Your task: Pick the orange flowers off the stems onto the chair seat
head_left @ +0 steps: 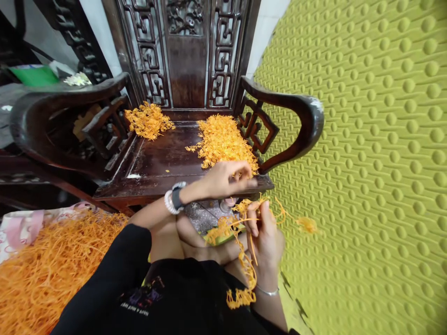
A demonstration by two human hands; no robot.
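Observation:
My right hand (pixel 263 228) pinches a tangle of thin orange strands with curly, frilled ends (pixel 246 267). Several of these strands hang down over my lap, and one blurred tuft (pixel 307 225) sticks out to the right. Just above it is my left hand (pixel 228 179), wearing a beaded bracelet and a dark-banded watch. Its fingers are loosely curled, apart from the thumb and slightly blurred, with nothing visible in them. Behind that hand, a large pile of small curly orange pieces (pixel 223 139) covers the right side of the wooden seat.
A dark carved wooden chair (pixel 157 160) stands in front, its curved armrest (pixel 296 102) at right. A smaller orange heap (pixel 148 121) lies at the seat's back left. Many orange strands (pixel 63 265) fill a bag at lower left. Bumpy yellow-green matting (pixel 377 186) spans the right.

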